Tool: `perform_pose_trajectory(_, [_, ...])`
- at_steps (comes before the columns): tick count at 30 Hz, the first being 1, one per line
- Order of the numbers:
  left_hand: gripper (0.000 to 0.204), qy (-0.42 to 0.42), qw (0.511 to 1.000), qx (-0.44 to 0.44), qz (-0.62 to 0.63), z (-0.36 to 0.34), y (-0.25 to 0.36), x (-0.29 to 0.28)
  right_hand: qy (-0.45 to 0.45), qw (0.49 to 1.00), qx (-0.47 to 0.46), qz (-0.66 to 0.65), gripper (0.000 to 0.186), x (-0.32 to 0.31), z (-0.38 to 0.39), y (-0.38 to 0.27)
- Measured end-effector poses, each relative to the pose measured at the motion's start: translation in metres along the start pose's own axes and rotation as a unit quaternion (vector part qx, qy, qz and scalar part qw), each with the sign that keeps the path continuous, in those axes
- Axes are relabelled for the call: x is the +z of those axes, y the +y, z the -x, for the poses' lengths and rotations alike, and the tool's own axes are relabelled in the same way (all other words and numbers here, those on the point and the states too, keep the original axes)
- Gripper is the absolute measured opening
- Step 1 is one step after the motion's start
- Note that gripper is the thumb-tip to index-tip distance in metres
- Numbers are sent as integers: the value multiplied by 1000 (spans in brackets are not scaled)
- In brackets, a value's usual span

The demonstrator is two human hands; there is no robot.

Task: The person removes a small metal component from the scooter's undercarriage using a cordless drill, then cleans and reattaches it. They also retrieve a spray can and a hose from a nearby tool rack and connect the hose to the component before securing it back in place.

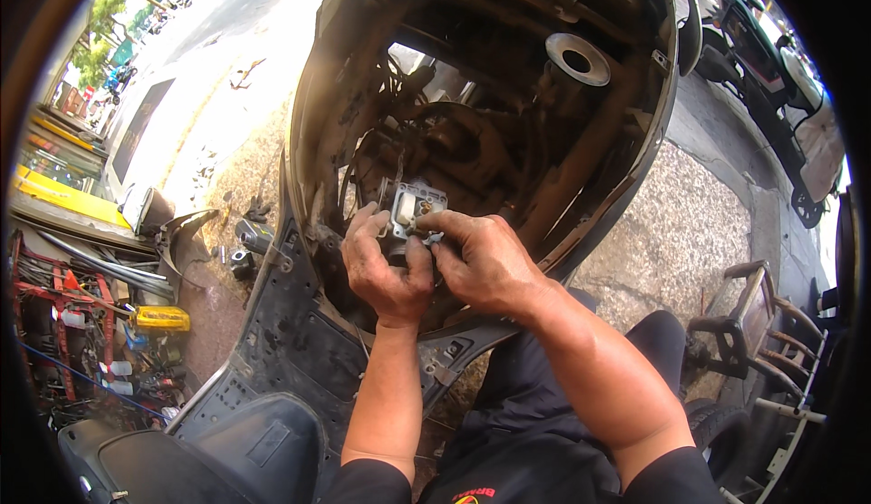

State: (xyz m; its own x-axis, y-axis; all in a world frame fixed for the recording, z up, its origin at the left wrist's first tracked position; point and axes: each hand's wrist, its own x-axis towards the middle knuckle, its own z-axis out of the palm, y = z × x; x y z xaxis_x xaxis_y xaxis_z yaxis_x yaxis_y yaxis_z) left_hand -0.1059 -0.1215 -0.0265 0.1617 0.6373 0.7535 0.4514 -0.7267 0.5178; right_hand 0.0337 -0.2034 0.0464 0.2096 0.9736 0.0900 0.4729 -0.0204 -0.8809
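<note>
A carburetor point(430, 193) with its underside facing up sits over the opening in a scooter's body point(581, 191). Its metal flange and a whitish float point(407, 210) show. Wrapped round the carburetor's left and near side are the fingers of my left hand point(386, 268). My right hand point(487, 259) is closed in a pinch at the carburetor's right side, its fingertips close to my left thumb. A small pale, shiny piece point(434, 237) shows between the right fingertips, too small to name. Inside the opening, dark hoses and engine parts are partly hidden by my hands.
A round metal filler neck point(578, 59) stands inside the body. Black plastic floorboard point(299, 322) lies nearer me. On the left is a red rack point(73, 313) with bottles and a yellow container point(163, 318). A metal-framed stand point(753, 318) and a parked scooter point(771, 59) are on the right.
</note>
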Motion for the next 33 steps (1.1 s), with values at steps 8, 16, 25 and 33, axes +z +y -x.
perform_pose_trajectory(8, [40, -2, 1000, -4, -2, -1, 2, -1, -32, 999, 17, -1, 31, -20, -7, -9])
perform_pose_trajectory(16, [40, -11, 1000, -2, 23, -1, 5, -4, -2, 998, -48, -44, 19, -25, 19, -12])
perform_pose_trajectory(25, [44, -44, 997, -27, 48, -1, 8, -8, -98, 987, -34, -118, 23, 11, 76, 10])
perform_pose_trajectory(33, [48, -55, 997, -14, 42, -1, 7, -10, -102, 979, -3, -177, 25, 8, 81, 28])
